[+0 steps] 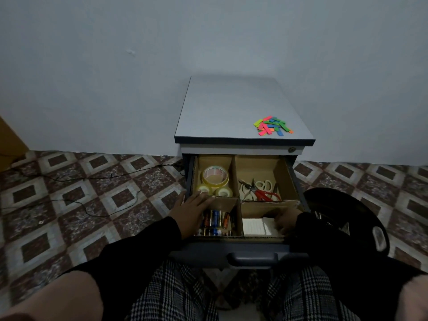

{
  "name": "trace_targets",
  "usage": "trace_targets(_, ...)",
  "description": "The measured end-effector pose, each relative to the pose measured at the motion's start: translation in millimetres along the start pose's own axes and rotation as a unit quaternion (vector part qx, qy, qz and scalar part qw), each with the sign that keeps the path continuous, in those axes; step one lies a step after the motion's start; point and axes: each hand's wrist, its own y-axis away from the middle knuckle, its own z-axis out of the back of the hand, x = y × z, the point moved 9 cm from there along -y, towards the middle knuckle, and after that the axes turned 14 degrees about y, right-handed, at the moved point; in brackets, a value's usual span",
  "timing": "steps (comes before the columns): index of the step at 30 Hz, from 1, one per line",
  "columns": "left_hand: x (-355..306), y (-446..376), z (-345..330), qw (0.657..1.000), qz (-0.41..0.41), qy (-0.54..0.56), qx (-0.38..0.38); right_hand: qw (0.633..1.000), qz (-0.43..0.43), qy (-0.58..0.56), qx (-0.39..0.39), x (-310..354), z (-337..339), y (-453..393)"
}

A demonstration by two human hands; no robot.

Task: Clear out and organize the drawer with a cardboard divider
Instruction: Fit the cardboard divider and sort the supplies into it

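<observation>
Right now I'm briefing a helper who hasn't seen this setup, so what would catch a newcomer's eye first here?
The bright pile of neon sticky tabs on the cabinet top stands out most in the dim room. Below it, the open drawer shows a cardboard divider with tape rolls back-left, scissors back-right, and batteries front-left. The left hand rests on the divider over the batteries; the right hand reaches into the front-right compartment.

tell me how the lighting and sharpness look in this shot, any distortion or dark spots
Head view: dim overall, with a bluish cast on the wall; wide-angle bending curves the floor tiles toward the edges; the sticky tabs on the cabinet top stay vivid; the drawer interior is shadowed, so the batteries beside the left hand read murky; the right hand is dark and soft.
</observation>
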Motion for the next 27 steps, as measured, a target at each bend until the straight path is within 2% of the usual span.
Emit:
trace_targets(3, -11, -8, 15, 0.998, -0.035, 0.035, -0.040, 0.997, -0.013, -0.081, 0.001, 7, 21, 16)
trace_targets(9, -50, -26, 77, 0.973, -0.107, 0.115, -0.167, 0.991, 0.022, -0.128, -0.045, 26, 84, 29)
trace_targets(13, -68, -56, 108, 0.979, -0.082, 0.118, -0.142, 0.984, 0.063, -0.146, -0.080, 41, 132, 30)
trace_targets(19, -93, -101, 148, 0.972, -0.078, 0.113, -0.191, 0.960, 0.108, -0.217, -0.139, 56, 189, 25)
trace_targets(27, -107, -164, 174, 0.970, 0.004, 0.130, -0.205, 0.932, 0.114, -0.237, -0.248, 62, 237, 0)
